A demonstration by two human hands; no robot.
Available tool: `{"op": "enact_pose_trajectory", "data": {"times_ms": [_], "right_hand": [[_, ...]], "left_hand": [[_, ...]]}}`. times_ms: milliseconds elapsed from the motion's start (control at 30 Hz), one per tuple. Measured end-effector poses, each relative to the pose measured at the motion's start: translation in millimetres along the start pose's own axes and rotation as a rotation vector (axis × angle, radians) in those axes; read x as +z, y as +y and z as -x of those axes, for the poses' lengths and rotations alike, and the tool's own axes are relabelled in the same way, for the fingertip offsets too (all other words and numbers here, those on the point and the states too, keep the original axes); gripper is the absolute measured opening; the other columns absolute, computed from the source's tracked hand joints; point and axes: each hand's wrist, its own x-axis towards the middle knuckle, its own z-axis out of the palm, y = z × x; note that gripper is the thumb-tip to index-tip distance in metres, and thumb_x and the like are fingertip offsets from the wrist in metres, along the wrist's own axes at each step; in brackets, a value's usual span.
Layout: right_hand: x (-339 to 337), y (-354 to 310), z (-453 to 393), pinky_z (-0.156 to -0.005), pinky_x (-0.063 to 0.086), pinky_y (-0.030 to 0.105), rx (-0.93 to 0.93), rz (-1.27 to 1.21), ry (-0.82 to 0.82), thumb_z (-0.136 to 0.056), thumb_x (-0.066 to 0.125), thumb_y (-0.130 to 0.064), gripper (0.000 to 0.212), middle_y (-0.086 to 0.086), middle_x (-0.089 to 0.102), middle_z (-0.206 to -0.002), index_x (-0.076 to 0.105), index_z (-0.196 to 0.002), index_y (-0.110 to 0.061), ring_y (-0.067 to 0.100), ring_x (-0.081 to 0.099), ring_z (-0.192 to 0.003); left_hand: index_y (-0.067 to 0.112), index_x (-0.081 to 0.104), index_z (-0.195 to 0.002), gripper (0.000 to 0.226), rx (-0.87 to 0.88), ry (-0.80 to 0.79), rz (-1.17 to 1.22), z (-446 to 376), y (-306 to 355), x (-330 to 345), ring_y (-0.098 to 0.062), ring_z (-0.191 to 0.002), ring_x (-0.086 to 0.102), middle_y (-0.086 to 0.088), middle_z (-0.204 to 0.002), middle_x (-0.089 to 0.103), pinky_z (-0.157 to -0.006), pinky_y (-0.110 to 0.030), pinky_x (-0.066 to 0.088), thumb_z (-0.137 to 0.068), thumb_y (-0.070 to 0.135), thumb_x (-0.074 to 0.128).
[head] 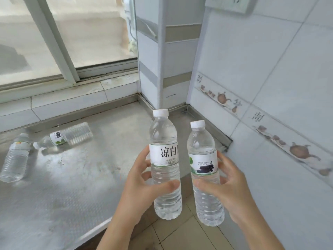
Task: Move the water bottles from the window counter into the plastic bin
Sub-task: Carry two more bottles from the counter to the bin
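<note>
Left hand [142, 184]: fingers clamped on an upright clear plastic water bottle with white cap and white label [165, 166], held off the counter.
Right hand [232, 188]: fingers clamped on a clear plastic water bottle with green-leaf label [204, 174], just beside the first.
Grey metal counter [75, 177]: two clear plastic bottles lie flat at nine o'clock, one near the sill [66, 137], one by the left edge [15, 159].

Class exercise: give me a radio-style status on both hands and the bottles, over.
Left hand holding one upright bottle, right hand holding another. Two bottles lying on the counter. Bin not in view. Nothing blocking.
</note>
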Motion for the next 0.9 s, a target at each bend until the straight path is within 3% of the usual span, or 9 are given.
{"op": "enact_pose_trajectory", "data": {"times_ms": [100,200,400,467,700,800,900], "right_hand": [[-27,-1,26,-0.086,0.054,0.051,0.007,-0.016,0.107,-0.047,0.089,-0.025,0.087,-0.006,0.069,-0.112,0.054,-0.124,-0.044,0.02,0.068,-0.099],[-44,-2,49,-0.086,0.054,0.051,0.022,-0.043,0.252,-0.043,0.089,-0.03,0.096,-0.007,0.067,-0.115,0.05,-0.13,-0.043,0.019,0.068,-0.099],[-62,-8,104,-0.077,0.058,0.048,0.031,-0.106,0.526,-0.056,0.088,-0.01,0.081,-0.005,0.07,-0.109,0.055,-0.12,-0.046,0.021,0.072,-0.086],[-67,-6,123,-0.075,0.059,0.047,0.044,-0.138,0.618,-0.059,0.087,-0.003,0.081,-0.004,0.07,-0.108,0.055,-0.12,-0.044,0.021,0.072,-0.083],[-103,14,206,-0.079,0.057,0.046,0.099,-0.194,0.924,-0.054,0.09,-0.005,0.087,-0.005,0.069,-0.11,0.054,-0.125,-0.041,0.021,0.072,-0.088],[-126,19,248,-0.073,0.057,0.037,0.087,-0.196,1.029,-0.052,0.088,-0.011,0.081,-0.006,0.069,-0.111,0.057,-0.121,-0.04,0.019,0.071,-0.088],[-156,27,291,-0.072,0.057,0.036,0.085,-0.206,1.13,-0.051,0.086,-0.014,0.08,-0.007,0.069,-0.112,0.057,-0.122,-0.04,0.018,0.071,-0.09]], "left_hand": [[0.062,0.051,-0.123,0.091,0.049,-0.121,-0.021,5,11,25,-0.011,-0.111,0.065,0.02,-0.114,0.07,-0.099,-0.045,0.052,-0.051,0.023,0.091],[0.058,0.054,-0.124,0.089,0.089,-0.254,-0.029,4,22,43,-0.011,-0.11,0.067,0.019,-0.113,0.071,-0.098,-0.045,0.052,-0.053,0.019,0.089],[0.041,0.056,-0.133,0.091,0.144,-0.577,-0.03,0,33,74,-0.014,-0.096,0.073,0.005,-0.113,0.073,-0.073,-0.025,0.057,-0.053,0.011,0.087],[0.042,0.057,-0.132,0.089,0.155,-0.682,-0.036,4,37,88,-0.013,-0.095,0.073,0.006,-0.113,0.073,-0.073,-0.022,0.057,-0.054,0.01,0.087],[0.051,0.051,-0.132,0.096,0.136,-0.93,-0.126,37,26,160,-0.012,-0.113,0.064,0.009,-0.119,0.07,-0.096,-0.048,0.054,-0.047,0.028,0.091],[0.068,0.049,-0.12,0.097,0.114,-1.007,-0.137,66,22,202,-0.004,-0.104,0.066,0.018,-0.112,0.07,-0.09,-0.037,0.055,-0.039,0.035,0.091],[0.069,0.046,-0.117,0.098,0.123,-1.102,-0.141,103,20,249,0.005,-0.093,0.066,0.02,-0.109,0.069,-0.08,-0.025,0.053,-0.034,0.039,0.089]]}}
